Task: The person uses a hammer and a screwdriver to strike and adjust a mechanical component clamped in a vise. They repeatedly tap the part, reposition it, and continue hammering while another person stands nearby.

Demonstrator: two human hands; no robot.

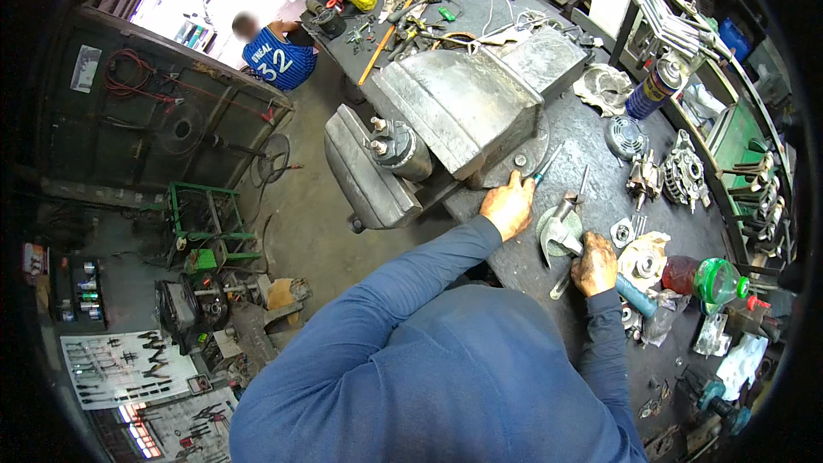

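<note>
1. Thumb and fingers of the left hand (pixel 507 206) were pinching the teal handle of a slim screwdriver (pixel 539 177), its shaft slanting away toward the upper right.
2. The right hand (pixel 595 266) lay curled against the edge of a grey metal part (pixel 550 243) — whether it gripped the part firmly or only touched it, I could not tell.
3. That part sat on the worktop (pixel 525 271) between the two hands, nearer the right one; a thin rod (pixel 585 180) showed just beyond it.
4. Good handling, I judged, meant steadying the part flat with the right hand and keeping those fingers out of line with the screwdriver's tip. A light, straight push would probably slip less than a hard twist.
5. Close by the left hand stood the heavy vise (pixel 463 94) — its bulk seemed likely to cramp the elbow, so working clear of it made sense.
6. Beyond the right hand lay a cream-coloured piece (pixel 643 261), a finned round part (pixel 627 137), a rotor (pixel 645 180) and an openwork housing (pixel 683 173). Small pieces there could easily be knocked by a sleeve.
7. Farther out were a blue spray can (pixel 653 90), a green-topped bottle (pixel 716 281) and a seated person (pixel 279 60).
</note>
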